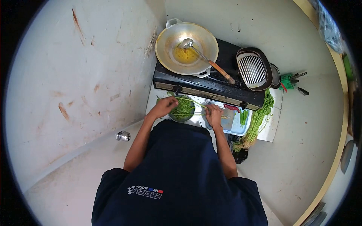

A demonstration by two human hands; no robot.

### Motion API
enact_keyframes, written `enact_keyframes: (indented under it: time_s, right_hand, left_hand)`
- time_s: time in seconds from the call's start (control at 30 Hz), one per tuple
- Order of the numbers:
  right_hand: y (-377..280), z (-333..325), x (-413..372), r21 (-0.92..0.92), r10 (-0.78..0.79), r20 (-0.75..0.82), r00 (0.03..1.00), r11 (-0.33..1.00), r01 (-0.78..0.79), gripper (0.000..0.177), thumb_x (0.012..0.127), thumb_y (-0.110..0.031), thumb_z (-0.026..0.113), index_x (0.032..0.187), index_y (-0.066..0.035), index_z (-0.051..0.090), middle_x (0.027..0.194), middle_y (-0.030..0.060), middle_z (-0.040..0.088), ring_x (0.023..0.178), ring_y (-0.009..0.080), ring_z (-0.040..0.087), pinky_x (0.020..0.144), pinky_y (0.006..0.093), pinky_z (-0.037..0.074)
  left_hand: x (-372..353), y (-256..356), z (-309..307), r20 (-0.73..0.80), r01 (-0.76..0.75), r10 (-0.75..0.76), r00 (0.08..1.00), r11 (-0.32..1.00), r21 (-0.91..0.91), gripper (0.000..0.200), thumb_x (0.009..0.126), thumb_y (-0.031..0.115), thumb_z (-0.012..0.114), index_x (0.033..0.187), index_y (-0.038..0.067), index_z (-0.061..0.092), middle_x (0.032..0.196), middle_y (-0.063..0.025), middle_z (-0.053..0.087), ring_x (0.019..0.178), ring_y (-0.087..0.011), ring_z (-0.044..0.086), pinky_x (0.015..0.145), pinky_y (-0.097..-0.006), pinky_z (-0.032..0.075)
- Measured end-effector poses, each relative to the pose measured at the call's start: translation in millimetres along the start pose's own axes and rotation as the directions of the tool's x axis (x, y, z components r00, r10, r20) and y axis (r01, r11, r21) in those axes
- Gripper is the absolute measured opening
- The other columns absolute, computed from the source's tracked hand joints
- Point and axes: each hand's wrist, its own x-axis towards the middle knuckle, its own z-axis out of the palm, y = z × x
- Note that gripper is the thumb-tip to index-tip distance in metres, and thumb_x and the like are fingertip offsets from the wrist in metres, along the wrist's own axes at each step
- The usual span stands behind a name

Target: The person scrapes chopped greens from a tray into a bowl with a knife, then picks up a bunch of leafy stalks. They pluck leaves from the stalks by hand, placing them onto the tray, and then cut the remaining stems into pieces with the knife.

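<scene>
My left hand is at the left rim of a round metal bowl with small green pieces in it. Its fingers are closed on the leafy end of a long green vegetable stem. My right hand has its fingers curled around the stem's other end, above a shallow blue tray. A second stem crosses the bowl toward the right hand. Beside that hand, a red-handled knife and some green leaves lie on the tray.
Behind the bowl stands a black gas stove bearing a large wok with oil and a wooden-handled ladle, plus a ridged grill pan. At right lie rooted greens, a black bag and a green utensil holder.
</scene>
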Motion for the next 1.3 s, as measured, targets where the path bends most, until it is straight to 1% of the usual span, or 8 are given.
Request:
enact_keyframes:
  time_s: [0.27,0.4,0.5,0.6,0.77,0.93,1.03,1.3]
  right_hand:
    - [-49.5,-66.7,-11.3,0.243,0.022,-0.238,0.971,0.969,0.037,0.017,0.086,-0.009,0.068,0.102,-0.008,0.075,0.095,0.0066,0.068,0.095,0.0273,0.062,0.084,0.0406,0.041]
    - [-83.3,-97.2,-19.2,0.405,0.088,-0.284,0.955,0.913,0.037,0.017,0.086,-0.005,0.069,0.102,-0.004,0.075,0.094,0.011,0.069,0.093,0.0284,0.064,0.084,0.0388,0.046]
    - [-103.3,-109.7,-23.7,0.559,0.162,-0.252,0.954,0.829,0.007,0.016,0.087,-0.003,0.07,0.102,-0.002,0.075,0.093,0.0134,0.07,0.089,0.0272,0.066,0.082,0.0349,0.049]
    - [-117.0,-122.3,-27.4,0.661,0.17,-0.212,0.962,0.75,0.013,0.016,0.091,-0.006,0.07,0.104,0.003,0.073,0.09,0.0105,0.069,0.088,0.0183,0.064,0.08,0.0298,0.048]
    - [-117.5,-138.2,-31.6,0.794,0.13,-0.088,0.988,0.608,-0.009,0.017,0.094,-0.008,0.069,0.107,0.002,0.073,0.096,0.0093,0.07,0.092,0.0147,0.065,0.085,0.0277,0.048]
    - [-109.8,-155.4,-33.6,0.885,0.088,-0.052,0.995,0.466,0.005,0.017,0.093,-0.007,0.068,0.108,0.0,0.073,0.094,0.0084,0.072,0.088,0.0146,0.065,0.083,0.0286,0.048]
    - [-99.5,-174.1,-36.2,0.866,0.054,-0.015,0.998,0.499,-0.014,0.018,0.092,-0.008,0.07,0.108,0.0,0.073,0.095,0.009,0.073,0.089,0.0148,0.066,0.083,0.0285,0.048]
    - [-78.9,-221.9,-34.6,0.737,0.106,-0.338,0.935,0.648,0.193,0.019,0.088,-0.003,0.073,0.107,-0.001,0.072,0.102,0.0091,0.07,0.089,0.0161,0.066,0.08,0.0286,0.05]
  left_hand:
    - [0.6,33.7,22.7,0.625,0.139,-0.03,0.78,0.982,-0.126,0.033,0.103,0.033,0.057,0.114,0.004,0.069,0.104,-0.0037,0.07,0.09,-0.0133,0.06,0.085,-0.0298,0.049]
    - [7.8,31.9,42.2,0.645,0.009,0.149,0.75,0.972,-0.235,0.036,0.104,0.033,0.056,0.124,0.006,0.068,0.107,-0.0046,0.07,0.088,-0.0127,0.06,0.082,-0.0283,0.049]
    - [16.4,23.3,58.8,0.563,-0.096,0.248,0.789,0.953,-0.286,0.034,0.104,0.031,0.057,0.126,0.008,0.068,0.106,-0.0032,0.07,0.087,-0.0101,0.058,0.078,-0.0261,0.049]
    - [14.0,69.1,47.9,0.441,0.158,0.02,0.898,0.918,-0.363,0.032,0.103,0.029,0.057,0.125,0.007,0.068,0.11,-0.0018,0.07,0.088,-0.007,0.058,0.075,-0.023,0.047]
    - [21.7,89.4,54.6,0.136,0.044,0.096,0.986,0.636,-0.77,0.03,0.098,0.017,0.065,0.124,0.003,0.066,0.117,-0.0056,0.069,0.088,-0.0077,0.058,0.071,-0.0221,0.044]
    - [22.9,132.7,65.0,-0.009,-0.123,0.212,0.977,0.533,-0.837,0.029,0.095,0.011,0.067,0.121,0.0,0.066,0.116,-0.0118,0.069,0.096,-0.0123,0.063,0.078,-0.0233,0.047]
    - [24.0,157.3,74.5,-0.09,-0.177,0.17,0.981,0.616,-0.767,0.022,0.093,0.007,0.069,0.114,0.0,0.068,0.112,-0.0113,0.071,0.101,-0.0156,0.065,0.088,-0.028,0.048]
    - [32.5,198.4,118.9,-0.188,-0.255,0.171,0.967,0.658,-0.709,0.016,0.093,0.002,0.069,0.108,-0.003,0.071,0.108,-0.0108,0.072,0.1,-0.0159,0.066,0.092,-0.0297,0.051]
